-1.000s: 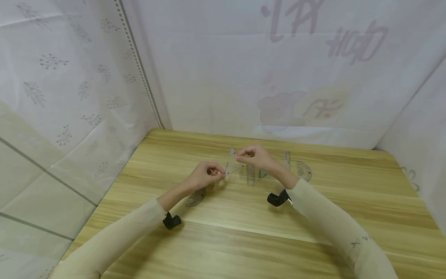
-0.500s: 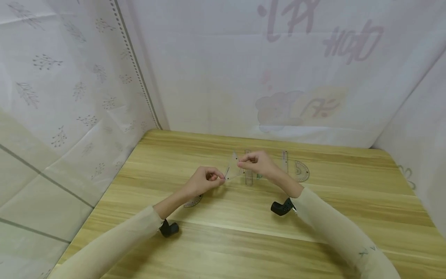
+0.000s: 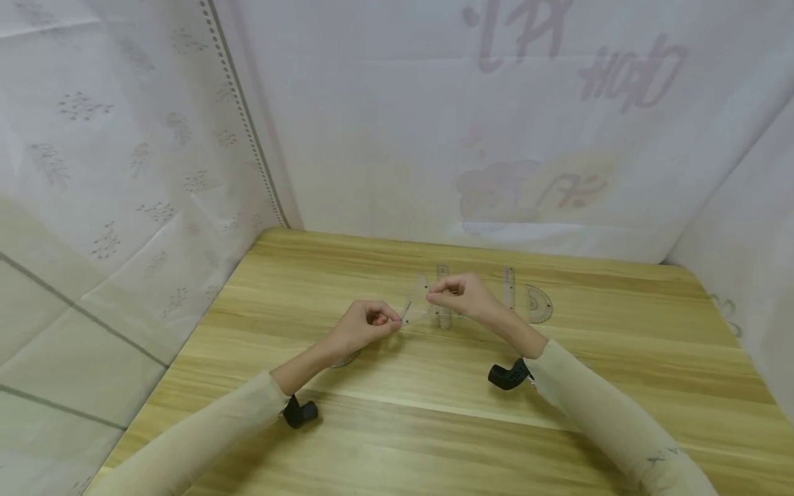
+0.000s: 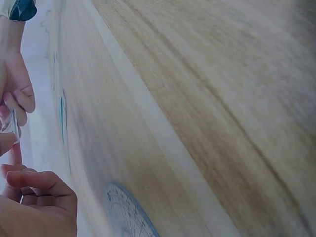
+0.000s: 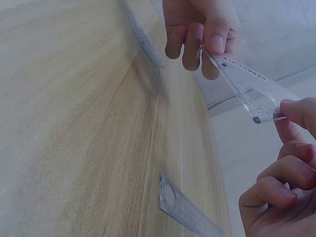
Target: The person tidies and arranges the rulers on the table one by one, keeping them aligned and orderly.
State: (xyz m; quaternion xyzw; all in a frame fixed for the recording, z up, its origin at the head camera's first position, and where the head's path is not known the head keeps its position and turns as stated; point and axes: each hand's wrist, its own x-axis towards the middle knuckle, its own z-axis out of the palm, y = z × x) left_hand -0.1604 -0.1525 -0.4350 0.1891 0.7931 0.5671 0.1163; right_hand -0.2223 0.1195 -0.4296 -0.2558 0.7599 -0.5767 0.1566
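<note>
We reach both arms [image 3: 201, 437] forward, left hand [image 3: 362, 327] and right hand [image 3: 462, 296] near each other, pinching, other fingers [image 5: 269, 191] curled.

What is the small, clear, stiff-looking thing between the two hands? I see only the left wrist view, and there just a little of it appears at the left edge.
Observer: It is a flat, clear plastic triangle with the word ESSENTIALS printed along one side, as the right wrist view shows.

Operator: Thank you. Near the left hand I also see a clear, half-round plastic protractor. Does another one lie on the yellow-brown, wood-grain table?

Observer: Yes. In the head view, a second clear, half-round protractor lies to the right of a clear, straight plastic ruler.
</note>
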